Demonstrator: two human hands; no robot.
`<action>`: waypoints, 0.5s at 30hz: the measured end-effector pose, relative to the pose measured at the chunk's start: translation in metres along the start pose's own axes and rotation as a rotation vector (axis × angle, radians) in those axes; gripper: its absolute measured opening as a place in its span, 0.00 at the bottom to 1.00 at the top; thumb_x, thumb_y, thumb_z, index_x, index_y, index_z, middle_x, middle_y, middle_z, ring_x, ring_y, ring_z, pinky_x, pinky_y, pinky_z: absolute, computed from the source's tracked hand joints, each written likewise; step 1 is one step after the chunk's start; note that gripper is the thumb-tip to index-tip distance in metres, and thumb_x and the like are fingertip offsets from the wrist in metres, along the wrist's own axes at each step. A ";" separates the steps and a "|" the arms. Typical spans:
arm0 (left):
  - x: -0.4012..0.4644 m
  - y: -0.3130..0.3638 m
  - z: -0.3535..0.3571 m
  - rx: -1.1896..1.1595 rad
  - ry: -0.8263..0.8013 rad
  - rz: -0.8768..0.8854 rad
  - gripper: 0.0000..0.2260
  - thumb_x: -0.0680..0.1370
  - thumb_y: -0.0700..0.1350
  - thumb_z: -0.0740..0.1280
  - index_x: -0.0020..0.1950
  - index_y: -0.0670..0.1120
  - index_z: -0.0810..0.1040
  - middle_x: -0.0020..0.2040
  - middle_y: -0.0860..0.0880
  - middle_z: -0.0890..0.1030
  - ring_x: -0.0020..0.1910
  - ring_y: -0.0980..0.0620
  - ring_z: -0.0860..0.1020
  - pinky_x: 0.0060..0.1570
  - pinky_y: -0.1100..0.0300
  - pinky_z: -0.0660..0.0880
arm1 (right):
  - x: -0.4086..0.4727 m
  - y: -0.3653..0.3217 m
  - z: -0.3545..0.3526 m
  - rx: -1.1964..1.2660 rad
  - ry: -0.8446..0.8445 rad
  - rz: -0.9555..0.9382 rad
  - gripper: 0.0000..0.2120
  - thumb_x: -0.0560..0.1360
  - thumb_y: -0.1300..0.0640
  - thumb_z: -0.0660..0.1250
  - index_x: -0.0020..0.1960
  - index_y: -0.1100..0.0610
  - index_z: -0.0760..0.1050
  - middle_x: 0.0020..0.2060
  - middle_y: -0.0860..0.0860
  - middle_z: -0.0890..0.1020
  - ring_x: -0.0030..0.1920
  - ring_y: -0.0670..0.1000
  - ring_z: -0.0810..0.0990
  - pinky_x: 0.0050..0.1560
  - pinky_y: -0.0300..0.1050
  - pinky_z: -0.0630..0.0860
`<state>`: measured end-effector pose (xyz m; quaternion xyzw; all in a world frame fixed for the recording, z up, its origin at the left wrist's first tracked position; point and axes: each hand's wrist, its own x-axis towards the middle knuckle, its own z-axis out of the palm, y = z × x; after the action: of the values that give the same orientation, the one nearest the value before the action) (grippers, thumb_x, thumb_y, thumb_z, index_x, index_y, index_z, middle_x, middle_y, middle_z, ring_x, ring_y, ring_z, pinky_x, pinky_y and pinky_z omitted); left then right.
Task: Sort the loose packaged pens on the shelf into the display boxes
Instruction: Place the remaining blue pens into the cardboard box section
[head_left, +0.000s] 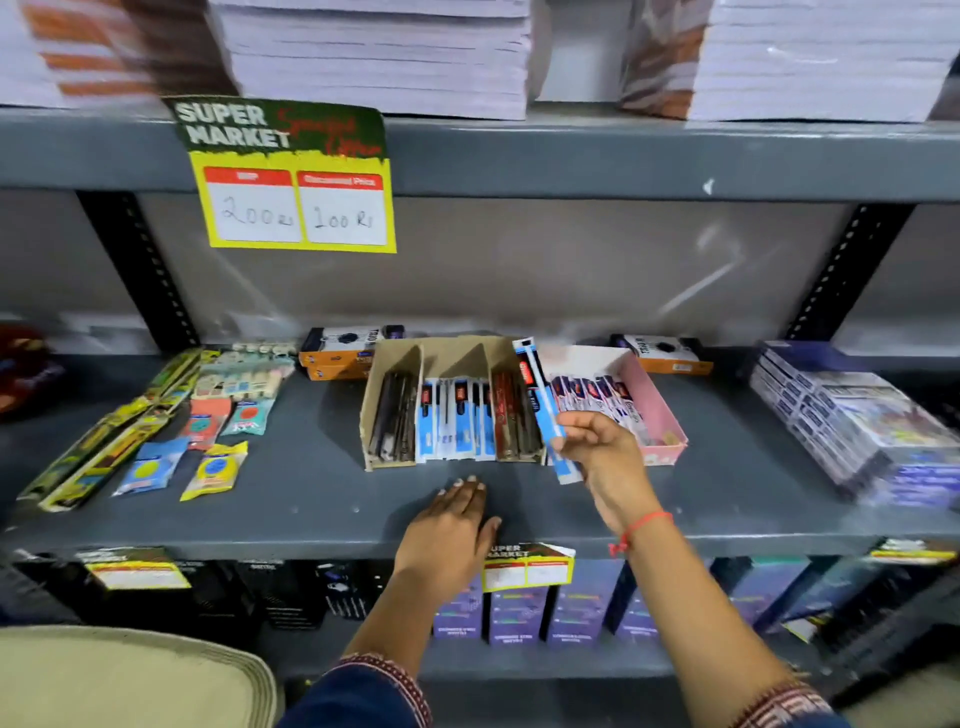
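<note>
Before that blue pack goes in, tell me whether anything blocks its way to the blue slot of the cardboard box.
Nothing visible blocks it. The right hand holds the blue pen pack above the cardboard display box, whose blue compartment is open-topped, though fairly full. The left hand rests on the shelf in front.

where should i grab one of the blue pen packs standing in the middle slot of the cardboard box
Pinch one by its near end, coming from the front of the shelf. The blue pen packs stand on edge, tightly side by side, in the cardboard display box, so their flat faces are hard to reach. Their near ends poke over the low front lip, while dividers block a sideways approach.
</note>
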<state>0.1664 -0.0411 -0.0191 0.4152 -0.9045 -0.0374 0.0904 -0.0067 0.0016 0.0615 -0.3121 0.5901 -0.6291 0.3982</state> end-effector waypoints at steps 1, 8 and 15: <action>-0.003 -0.010 -0.001 -0.006 0.014 -0.019 0.24 0.82 0.54 0.48 0.75 0.44 0.55 0.76 0.48 0.58 0.74 0.50 0.55 0.72 0.59 0.50 | 0.001 -0.001 0.014 -0.064 -0.011 0.007 0.16 0.70 0.80 0.61 0.39 0.61 0.75 0.32 0.54 0.74 0.26 0.41 0.76 0.28 0.24 0.72; -0.025 -0.057 -0.008 -0.045 0.088 -0.205 0.27 0.77 0.55 0.49 0.61 0.39 0.77 0.60 0.41 0.79 0.59 0.43 0.78 0.60 0.50 0.72 | 0.012 0.007 0.095 -0.458 0.101 0.004 0.13 0.71 0.73 0.61 0.51 0.68 0.82 0.47 0.60 0.83 0.44 0.55 0.81 0.43 0.40 0.76; -0.029 -0.071 -0.005 -0.055 0.149 -0.170 0.22 0.74 0.51 0.54 0.54 0.41 0.82 0.52 0.44 0.84 0.51 0.48 0.82 0.50 0.50 0.78 | 0.029 0.016 0.128 -0.949 0.027 -0.021 0.18 0.73 0.71 0.57 0.60 0.68 0.76 0.60 0.65 0.78 0.60 0.63 0.78 0.58 0.48 0.74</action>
<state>0.2388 -0.0654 -0.0285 0.4893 -0.8555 -0.0388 0.1650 0.0920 -0.0865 0.0577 -0.4571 0.8144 -0.2979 0.1976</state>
